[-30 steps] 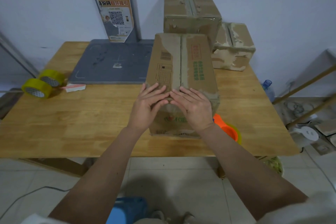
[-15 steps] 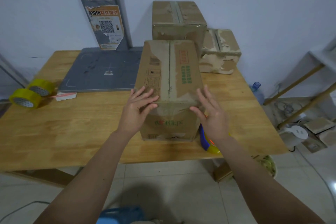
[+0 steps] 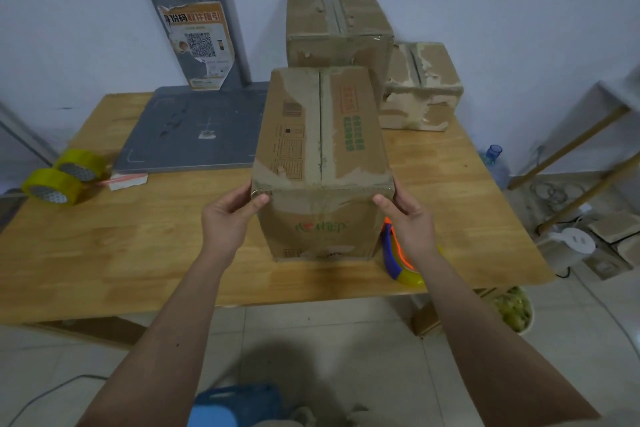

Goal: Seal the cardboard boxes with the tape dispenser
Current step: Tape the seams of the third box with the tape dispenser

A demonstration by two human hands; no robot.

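— Where's the box?
— The near cardboard box (image 3: 322, 163) stands mid-frame on the desk (image 3: 145, 246), left hand (image 3: 228, 218) and right hand (image 3: 408, 218) gripping its near top corners.
— And the tape dispenser (image 3: 398, 260)?
— On the desk just right of the box, under the right wrist.

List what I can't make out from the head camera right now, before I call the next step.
- Tape dispenser: mostly hidden behind the right hand and front box.
- Fingers of both hands, left hand included: wrapped around the box's sides, out of sight.
- Seam tape: too blurred to judge.
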